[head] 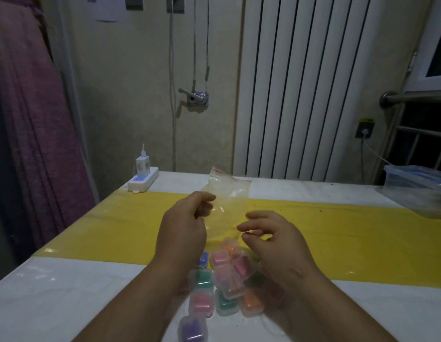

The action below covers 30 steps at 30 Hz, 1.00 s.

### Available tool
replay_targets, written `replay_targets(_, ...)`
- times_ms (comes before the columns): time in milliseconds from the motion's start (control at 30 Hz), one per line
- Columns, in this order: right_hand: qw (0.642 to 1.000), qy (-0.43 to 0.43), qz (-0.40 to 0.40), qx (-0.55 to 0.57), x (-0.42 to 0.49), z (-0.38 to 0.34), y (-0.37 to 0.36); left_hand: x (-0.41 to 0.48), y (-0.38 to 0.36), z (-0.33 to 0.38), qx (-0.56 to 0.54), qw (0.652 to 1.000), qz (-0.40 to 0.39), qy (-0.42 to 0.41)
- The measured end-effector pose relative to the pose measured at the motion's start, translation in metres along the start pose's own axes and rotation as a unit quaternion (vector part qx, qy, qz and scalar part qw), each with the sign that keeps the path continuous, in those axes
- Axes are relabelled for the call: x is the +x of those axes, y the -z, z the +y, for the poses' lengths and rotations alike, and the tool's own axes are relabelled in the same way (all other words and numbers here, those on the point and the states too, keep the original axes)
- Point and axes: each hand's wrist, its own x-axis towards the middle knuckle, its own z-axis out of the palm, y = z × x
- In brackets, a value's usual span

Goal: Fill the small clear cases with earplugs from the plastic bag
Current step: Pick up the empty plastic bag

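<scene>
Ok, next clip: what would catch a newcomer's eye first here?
The clear plastic bag, held up mid-frame above the table by the left hand, whose fingers pinch its edge, while the right hand hovers open beside it. Just below, near the person, sits a cluster of small clear cases with pink, green, orange and purple earplugs inside. A bright yellow strip crosses the white table behind them.

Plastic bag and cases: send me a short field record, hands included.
bag: plastic bag held upright, red seal strip on top, looks empty
left hand: left hand pinches the bag's left edge
right hand: right hand, fingers relaxed, beside the bag's lower right, contact unclear
cases: clear cases clustered on the table under the hands, coloured earplugs inside
lids: cannot tell
</scene>
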Motion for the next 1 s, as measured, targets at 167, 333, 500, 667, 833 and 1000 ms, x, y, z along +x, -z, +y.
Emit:
replay_targets(167, 0.997, 0.060, -0.041, -0.014, -0.004, -0.008, 0.001, -0.003, -0.001, 0.018, -0.279, 0.952, -0.073, 0.104)
replay_targets(333, 0.998, 0.050, -0.015, -0.030, -0.001, -0.004, 0.000, -0.004, -0.002, 0.016, -0.328, 0.929, -0.134, 0.111)
replay_targets(500, 0.999, 0.040, 0.023, -0.025, -0.001, -0.002, 0.002, -0.004, -0.007, 0.010, -0.034, 0.997, -0.068, -0.008)
replay_targets(667, 0.995, 0.004, 0.066, 0.073, 0.001, -0.003, 0.003, -0.005, -0.008, 0.012, -0.151, 0.983, -0.089, 0.054)
replay_targets(833, 0.968, 0.019, 0.061, 0.242, -0.004, -0.014, 0.007, -0.003, -0.007, 0.019, -0.242, 0.959, -0.079, 0.124)
replay_targets(1000, 0.978, 0.042, 0.035, 0.203, -0.005, -0.014, -0.003, -0.003, -0.009, 0.016, -0.281, 0.946, -0.069, 0.144)
